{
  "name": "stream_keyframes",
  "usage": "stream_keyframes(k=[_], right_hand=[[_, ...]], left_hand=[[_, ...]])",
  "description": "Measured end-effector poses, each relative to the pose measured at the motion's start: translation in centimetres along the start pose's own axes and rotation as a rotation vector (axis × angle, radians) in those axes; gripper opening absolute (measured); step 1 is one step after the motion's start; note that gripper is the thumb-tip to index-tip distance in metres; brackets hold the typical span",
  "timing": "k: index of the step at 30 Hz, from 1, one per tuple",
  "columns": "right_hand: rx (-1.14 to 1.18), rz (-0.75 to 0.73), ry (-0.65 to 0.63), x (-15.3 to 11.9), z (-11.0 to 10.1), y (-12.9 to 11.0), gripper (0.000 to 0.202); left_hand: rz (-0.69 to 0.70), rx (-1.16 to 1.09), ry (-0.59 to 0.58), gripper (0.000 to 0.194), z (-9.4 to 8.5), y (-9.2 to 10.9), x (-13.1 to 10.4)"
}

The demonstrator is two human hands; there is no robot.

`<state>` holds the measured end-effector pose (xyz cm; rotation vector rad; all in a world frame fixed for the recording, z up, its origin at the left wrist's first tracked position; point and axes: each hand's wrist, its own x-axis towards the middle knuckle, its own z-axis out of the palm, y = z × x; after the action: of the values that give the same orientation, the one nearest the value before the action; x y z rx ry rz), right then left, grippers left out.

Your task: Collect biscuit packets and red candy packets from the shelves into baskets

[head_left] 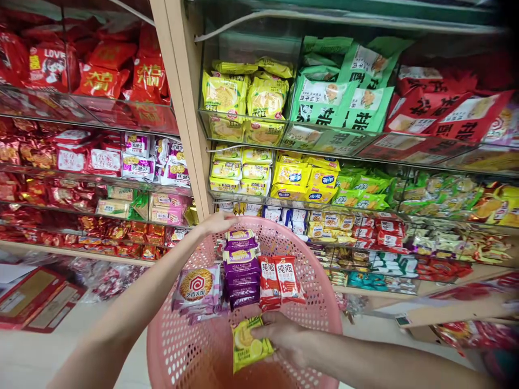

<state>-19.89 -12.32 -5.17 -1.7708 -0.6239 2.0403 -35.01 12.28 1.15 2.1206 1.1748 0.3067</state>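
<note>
1. Yellow packet (246, 354) is pinched in the right hand (283, 336), over the near part of the basket (165, 336); a slack pinch could let it fall askew.
2. Purple packs (242, 278) sit in a row just beyond; a bump from the knuckles could knock them out of line.
3. Red packs (280, 282) beside them might slide if the basket tilts.
4. Left hand (219, 222) is at the far rim; I cannot tell whether it grips, and a weak hold could cause that tilt.

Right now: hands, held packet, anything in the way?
Left hand at far rim of pink basket. Right hand gripping yellow packet, over or inside basket. Purple packs, red packs beyond; nothing seen blocking.
</note>
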Motion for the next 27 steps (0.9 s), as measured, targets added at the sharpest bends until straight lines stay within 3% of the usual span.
stream_keyframes(k=[13, 18, 27], right_hand=[[0.096, 0.050, 0.061, 2.1, 0.6, 0.9, 0.026], [0.179, -0.047, 0.018, 2.0, 0.9, 0.7, 0.020], [0.105, -0.043, -0.130, 3.0, 0.8, 1.9, 0.027]], left_hand=[[0.002, 0.007, 0.002, 0.061, 0.3, -0.5, -0.1], [-0.026, 0.031, 0.011, 0.065, 0.3, -0.6, -0.1], [-0.029, 0.058, 0.010, 0.066, 0.3, 0.1, -0.5]])
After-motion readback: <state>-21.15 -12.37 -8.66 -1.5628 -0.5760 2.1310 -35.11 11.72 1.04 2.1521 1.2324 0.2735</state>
